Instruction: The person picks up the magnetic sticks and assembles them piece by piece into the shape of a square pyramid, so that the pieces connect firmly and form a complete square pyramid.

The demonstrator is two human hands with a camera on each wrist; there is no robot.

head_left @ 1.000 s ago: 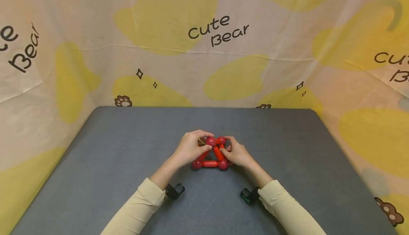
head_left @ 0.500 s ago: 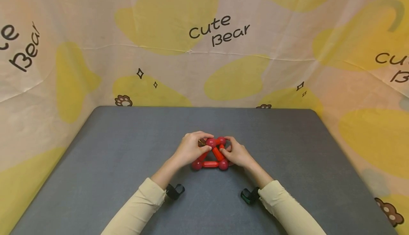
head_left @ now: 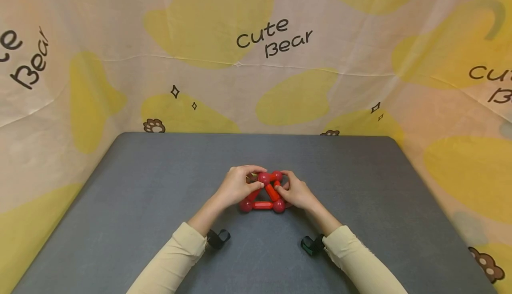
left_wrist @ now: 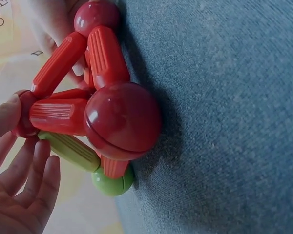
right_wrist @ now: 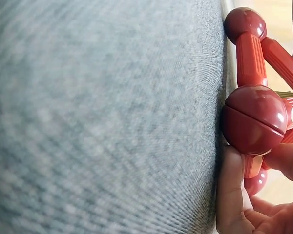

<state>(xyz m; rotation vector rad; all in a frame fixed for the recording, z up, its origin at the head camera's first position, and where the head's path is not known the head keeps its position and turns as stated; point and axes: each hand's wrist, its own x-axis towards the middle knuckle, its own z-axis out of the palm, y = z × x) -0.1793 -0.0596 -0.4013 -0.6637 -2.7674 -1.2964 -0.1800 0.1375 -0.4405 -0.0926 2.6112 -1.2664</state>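
On the grey table stands a frame of magnetic rods and balls, mostly red rods (head_left: 262,205) joined by dark red balls. My left hand (head_left: 235,186) pinches the upper red ball (head_left: 263,177) between thumb and fingers. In the left wrist view a green rod (left_wrist: 71,150) runs from that ball to a green ball (left_wrist: 112,181) at the far side. My right hand (head_left: 299,193) grips the right side of the frame, its thumb and fingers around a rod behind the front right ball (right_wrist: 254,120). The front left ball (head_left: 246,205) rests on the table. My fingers hide part of the back.
The grey table (head_left: 160,165) reaches out on all sides of the frame. A patterned cloth (head_left: 200,41) hangs behind and beside it. Black straps (head_left: 218,239) sit at both wrists, beneath cream sleeves (head_left: 170,258).
Hardly anything differs: the left hand's fingers shift very slightly at the upper ball. The frame and the right hand stay in place.
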